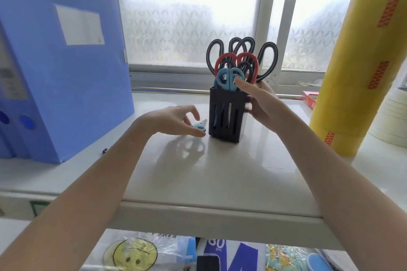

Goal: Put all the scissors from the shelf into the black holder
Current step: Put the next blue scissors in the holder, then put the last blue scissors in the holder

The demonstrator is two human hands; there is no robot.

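The black holder (226, 114) stands near the middle of the shelf (198, 174), toward the back edge, already full of scissors (236, 61) with handles up; the right hand (261, 105) wraps its side, likely to stop it tipping, one finger on the small blue pair (229, 78); the left hand (176, 120) pinches narrow on the last little blue scissors (199, 127) lying just beside the holder; the front of the shelf has lots of room.
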